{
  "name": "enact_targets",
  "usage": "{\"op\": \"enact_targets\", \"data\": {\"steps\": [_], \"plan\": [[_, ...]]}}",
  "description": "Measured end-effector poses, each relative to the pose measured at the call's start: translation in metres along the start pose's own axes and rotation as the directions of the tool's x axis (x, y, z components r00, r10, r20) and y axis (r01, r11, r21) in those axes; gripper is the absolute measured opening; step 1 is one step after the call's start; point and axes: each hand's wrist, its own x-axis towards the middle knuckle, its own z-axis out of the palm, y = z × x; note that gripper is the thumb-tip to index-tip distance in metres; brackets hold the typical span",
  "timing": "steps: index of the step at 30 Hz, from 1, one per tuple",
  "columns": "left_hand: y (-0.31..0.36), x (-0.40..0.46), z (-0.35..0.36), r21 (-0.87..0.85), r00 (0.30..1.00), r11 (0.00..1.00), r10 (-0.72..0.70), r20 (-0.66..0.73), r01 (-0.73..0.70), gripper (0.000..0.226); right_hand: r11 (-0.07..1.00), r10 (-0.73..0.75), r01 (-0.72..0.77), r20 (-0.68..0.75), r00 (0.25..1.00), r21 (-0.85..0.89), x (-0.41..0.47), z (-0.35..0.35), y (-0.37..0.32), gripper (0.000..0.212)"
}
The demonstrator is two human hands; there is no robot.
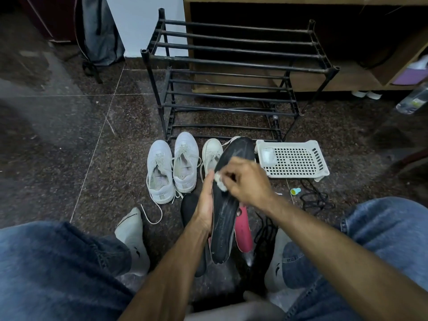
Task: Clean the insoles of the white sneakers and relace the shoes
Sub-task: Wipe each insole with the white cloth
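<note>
My left hand [205,202] grips a long black insole [225,218] by its left edge, holding it tilted with the toe pointing away. My right hand [246,179] pinches a small white wad [220,181] and presses it on the insole's middle. Two white sneakers [172,166] stand side by side on the floor just beyond, laces loose. A third white sneaker [212,154] sits partly hidden behind the insole. A second black insole [190,209] lies on the floor under my left wrist. A red insole [243,230] lies below the held one.
A black metal shoe rack [231,72] stands behind the sneakers. A white perforated tray [294,161] holding a small white item lies at right, with a small yellow-and-blue cap [295,191] and black laces [315,200] near it. My jeans-clad knees and grey socks flank the work area.
</note>
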Motion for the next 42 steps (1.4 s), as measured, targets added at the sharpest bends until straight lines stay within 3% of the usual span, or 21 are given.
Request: {"op": "enact_targets", "data": {"steps": [2,4,7,10,14,16,20,22,26,31,36,40,42], "plan": [[-0.002,0.003,-0.002,0.021,0.993,0.999,-0.038,0.109,0.036,0.077,0.993,0.112,-0.115,-0.119,0.987,-0.020,0.017,-0.005,0.009,0.014],[-0.002,0.004,-0.003,0.021,0.990,0.999,-0.049,0.130,0.046,0.079,0.989,0.149,-0.147,-0.181,0.972,0.025,0.022,-0.006,0.011,0.012],[0.001,0.004,-0.005,-0.017,0.995,0.999,-0.026,0.097,0.028,0.074,0.995,0.006,-0.003,-0.023,1.000,0.097,0.001,-0.003,0.001,0.012],[0.001,0.004,-0.006,0.042,0.997,0.999,-0.027,0.078,0.024,0.076,0.996,-0.092,0.090,0.088,0.992,0.027,-0.011,-0.005,-0.005,0.014],[0.003,0.006,-0.001,0.089,0.987,0.995,-0.054,0.155,0.040,0.085,0.992,0.072,-0.082,-0.101,0.992,-0.095,0.020,-0.013,0.004,0.015],[0.007,0.006,-0.001,0.097,0.989,0.995,-0.038,0.141,0.025,0.084,0.995,0.055,-0.064,-0.134,0.989,-0.070,0.022,-0.012,0.001,0.015],[0.010,0.000,-0.002,0.073,0.995,0.997,-0.012,0.096,0.005,0.071,0.989,-0.135,0.139,0.064,0.989,-0.053,-0.003,-0.010,-0.012,0.020],[0.009,0.000,-0.001,0.130,0.994,0.991,-0.027,0.102,0.014,0.079,0.979,-0.125,0.139,0.094,0.988,-0.151,0.002,-0.016,-0.007,0.019],[0.007,0.005,-0.004,0.152,0.994,0.988,-0.037,0.100,0.022,0.083,0.939,-0.029,0.033,0.019,0.999,-0.343,0.022,-0.028,0.007,0.022],[0.004,0.003,-0.002,0.184,0.996,0.982,-0.047,0.070,0.034,0.087,0.883,-0.224,0.308,0.258,0.940,-0.355,0.001,-0.025,-0.008,0.008],[0.003,0.003,0.000,0.172,0.997,0.985,-0.025,0.073,0.012,0.084,0.812,-0.142,0.238,0.215,0.966,-0.532,0.024,-0.038,-0.005,0.016],[0.008,-0.001,0.002,0.245,0.999,0.970,-0.007,0.051,-0.006,0.082,0.766,-0.219,0.411,0.401,0.890,-0.494,0.011,-0.034,-0.020,0.014],[0.007,0.001,0.001,0.245,0.998,0.969,-0.014,0.063,-0.002,0.082,0.777,-0.230,0.400,0.373,0.899,-0.486,0.010,-0.031,-0.016,0.021]]}}
